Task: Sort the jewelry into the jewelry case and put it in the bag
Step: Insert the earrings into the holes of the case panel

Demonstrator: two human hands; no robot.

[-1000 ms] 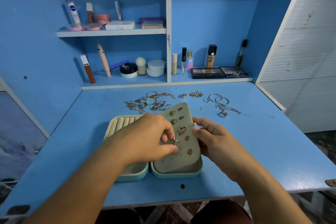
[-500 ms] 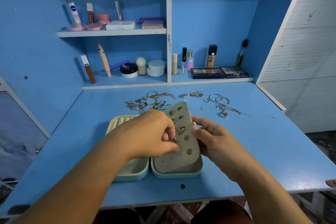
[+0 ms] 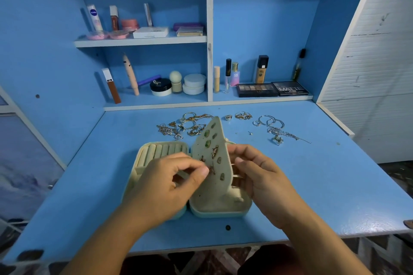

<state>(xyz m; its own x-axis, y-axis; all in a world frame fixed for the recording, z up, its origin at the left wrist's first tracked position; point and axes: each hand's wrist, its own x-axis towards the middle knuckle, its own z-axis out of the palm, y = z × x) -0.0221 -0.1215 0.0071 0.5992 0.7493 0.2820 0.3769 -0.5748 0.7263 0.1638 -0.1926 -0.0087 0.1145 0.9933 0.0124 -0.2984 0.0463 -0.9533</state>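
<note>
Beige felt earring panel of the open mint jewelry case, near the blue desk's front edge, now stands steeper, right hand gripping its edge, left hand pinching a small stud to it; much tangled jewelry awaits sorting.

Views: one wide-angle camera, worn on the person's head.
Position: above the near edge of the bench, on the person's side.
Facing: forward and down, toward the shelves at the back.
Nearness: close. Both forearms enter from the bottom edge.
Centre of frame: the left hand pinches an earring at the earring panel, which the right hand holds up from the jewelry case.
Coverage: the bench spans almost the full width. Floor shows below its near edge, and a white slatted panel fills the right edge.
Distortion: straight edges splay outward toward the corners.
</note>
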